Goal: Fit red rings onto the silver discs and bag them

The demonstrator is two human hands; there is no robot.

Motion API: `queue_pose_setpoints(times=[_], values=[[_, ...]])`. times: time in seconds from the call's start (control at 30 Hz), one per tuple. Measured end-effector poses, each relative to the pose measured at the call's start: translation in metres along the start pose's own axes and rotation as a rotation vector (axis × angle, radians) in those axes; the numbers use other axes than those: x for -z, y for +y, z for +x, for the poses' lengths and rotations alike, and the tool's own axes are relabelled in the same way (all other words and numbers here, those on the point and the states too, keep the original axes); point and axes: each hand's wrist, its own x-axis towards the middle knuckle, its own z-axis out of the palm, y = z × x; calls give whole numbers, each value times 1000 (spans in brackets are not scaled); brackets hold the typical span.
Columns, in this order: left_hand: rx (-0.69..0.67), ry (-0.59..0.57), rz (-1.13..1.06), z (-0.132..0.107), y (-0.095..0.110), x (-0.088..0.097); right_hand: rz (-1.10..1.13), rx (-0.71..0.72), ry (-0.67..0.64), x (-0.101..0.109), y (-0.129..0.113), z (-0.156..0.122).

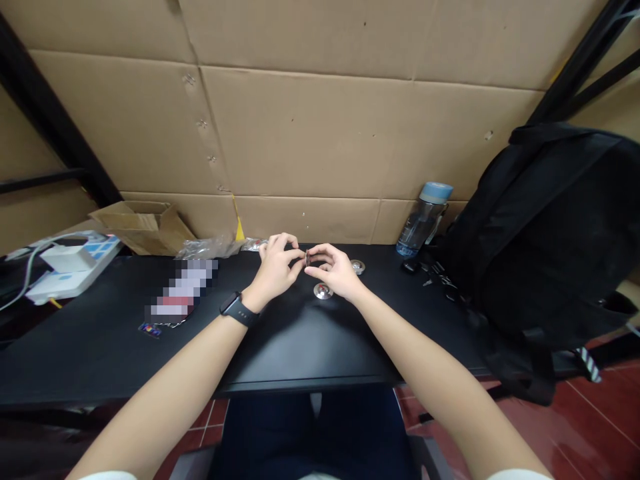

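Note:
Above the black table, a small dark round metal disc [307, 259] stands on edge between my two hands. My left hand [277, 267], with a black watch on its wrist, pinches it from the left by thumb and finger. My right hand [338, 269] grips the same disc from the other side with its fingertips. Just below my right hand lies a shiny domed metal disc [323, 291] on the tabletop. A second shiny metal disc [357, 267] lies behind that hand, partly hidden by it.
A water bottle [424, 220], keys [434, 275] and a black backpack [555, 247] stand or lie to the right. On the left are a paper bag [147, 225], clear plastic wrapping [210, 247] and a white power strip [75, 270]. A cardboard wall [300, 140] rises behind the table.

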Motion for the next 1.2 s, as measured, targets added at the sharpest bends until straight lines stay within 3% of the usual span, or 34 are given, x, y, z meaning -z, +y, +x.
queue_pose_setpoints(times=[0.33, 0.53, 0.77, 0.87, 1.0, 1.2], values=[[-34, -31, 80, 2, -4, 11, 3, -24, -89, 3, 1, 2], [-70, -64, 87, 1, -2, 13, -392, 65, -67, 10, -1, 4], [4, -74, -111, 6, -6, 16, -573, 150, -122, 13, -3, 2], [-53, -192, -147, 5, -11, 16, -642, 186, -168, 15, -5, 2], [-149, -394, -103, 3, -17, 11, -591, 114, -173, 14, -6, 1], [-124, -392, -182, 4, -23, 5, -575, 92, -212, 13, -8, 1]])
